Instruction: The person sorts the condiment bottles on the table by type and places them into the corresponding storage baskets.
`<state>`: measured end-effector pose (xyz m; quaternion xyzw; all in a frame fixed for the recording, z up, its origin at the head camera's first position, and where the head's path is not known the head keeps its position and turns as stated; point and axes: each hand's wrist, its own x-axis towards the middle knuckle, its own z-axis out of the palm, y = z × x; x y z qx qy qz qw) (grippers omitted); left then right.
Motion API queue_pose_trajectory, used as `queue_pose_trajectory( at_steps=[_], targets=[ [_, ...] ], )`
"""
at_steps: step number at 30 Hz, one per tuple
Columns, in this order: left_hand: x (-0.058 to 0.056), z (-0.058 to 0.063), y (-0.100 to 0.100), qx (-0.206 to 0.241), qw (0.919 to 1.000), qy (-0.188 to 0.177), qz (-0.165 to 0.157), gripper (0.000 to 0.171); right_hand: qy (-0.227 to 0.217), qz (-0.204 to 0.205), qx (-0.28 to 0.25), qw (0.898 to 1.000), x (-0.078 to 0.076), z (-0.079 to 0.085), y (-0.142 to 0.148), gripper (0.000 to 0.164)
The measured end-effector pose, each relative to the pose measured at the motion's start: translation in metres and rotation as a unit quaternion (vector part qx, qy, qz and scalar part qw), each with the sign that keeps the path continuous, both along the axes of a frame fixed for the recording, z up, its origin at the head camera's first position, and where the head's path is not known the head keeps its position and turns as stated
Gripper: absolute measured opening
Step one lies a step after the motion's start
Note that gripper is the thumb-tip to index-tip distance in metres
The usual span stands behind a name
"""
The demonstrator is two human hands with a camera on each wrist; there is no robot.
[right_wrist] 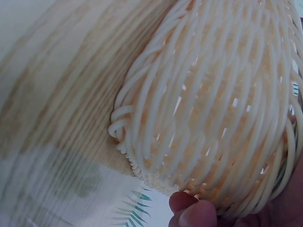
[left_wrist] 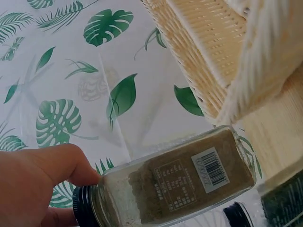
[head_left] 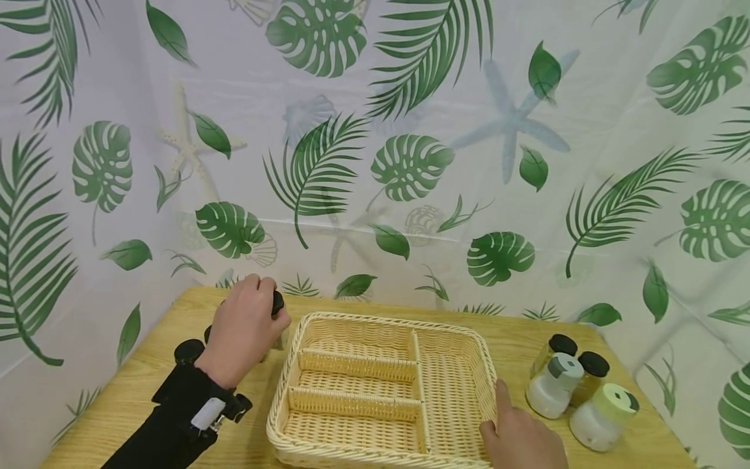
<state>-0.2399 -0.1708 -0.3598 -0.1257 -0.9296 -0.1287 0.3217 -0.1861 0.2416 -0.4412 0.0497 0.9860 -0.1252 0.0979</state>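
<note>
My left hand [head_left: 245,329] grips a glass spice jar [left_wrist: 189,182] by its black cap [left_wrist: 85,208], just left of the wicker basket [head_left: 359,408]. Brownish powder fills much of the jar, and a barcode label shows on its side. In the left wrist view the jar lies tilted, its base close to the basket's corner. My right hand [head_left: 521,438] holds the basket's right rim, with the thumb inside in the head view. Seen from the right wrist, fingertips [right_wrist: 201,213] press on the woven wall. Dividers split the basket into several compartments, all bare.
More black-capped jars [head_left: 189,352] stand partly hidden behind my left hand. Right of the basket are two black-capped jars [head_left: 593,366] and two white shakers [head_left: 599,420]. A leaf-patterned sheet [head_left: 410,215] hangs behind the wooden table [head_left: 158,326].
</note>
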Motion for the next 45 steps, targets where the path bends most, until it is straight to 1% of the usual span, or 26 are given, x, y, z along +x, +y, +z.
queue_pose_trajectory(
  at_steps=[6, 11, 20, 31, 34, 38, 42, 45],
  targets=[
    [-0.005, 0.007, 0.015, -0.003, 0.9999, -0.011, -0.008, 0.018, 0.002, -0.002, 0.001, 1.0, 0.0, 0.001, 0.002, 0.076],
    [-0.01, 0.011, 0.028, -0.009, 0.9997, -0.019, -0.015, 0.021, 0.005, 0.0, 0.0, 1.0, 0.001, 0.002, 0.004, 0.077],
    [-0.018, 0.016, 0.05, -0.015, 0.9984, -0.038, -0.038, 0.026, 0.005, 0.002, 0.002, 1.0, 0.0, 0.001, 0.005, 0.079],
    [-0.026, 0.017, 0.08, -0.02, 0.994, -0.086, -0.065, 0.03, -0.003, -0.004, 0.005, 1.0, 0.0, -0.001, 0.005, 0.08],
    [-0.029, 0.017, 0.088, -0.026, 0.9925, -0.093, -0.074, 0.027, -0.005, -0.004, 0.005, 1.0, -0.001, -0.002, 0.006, 0.08],
    [-0.034, 0.015, 0.099, -0.038, 0.9915, -0.094, -0.082, 0.024, -0.003, -0.006, 0.006, 1.0, -0.001, -0.003, 0.005, 0.079],
    [-0.035, 0.013, 0.107, -0.043, 0.9896, -0.104, -0.089, 0.022, -0.001, -0.005, 0.007, 1.0, 0.0, -0.002, 0.001, 0.079],
    [-0.036, 0.013, 0.117, -0.047, 0.9882, -0.11, -0.096, 0.021, 0.006, -0.005, 0.01, 1.0, 0.002, 0.0, 0.002, 0.078]
  ],
)
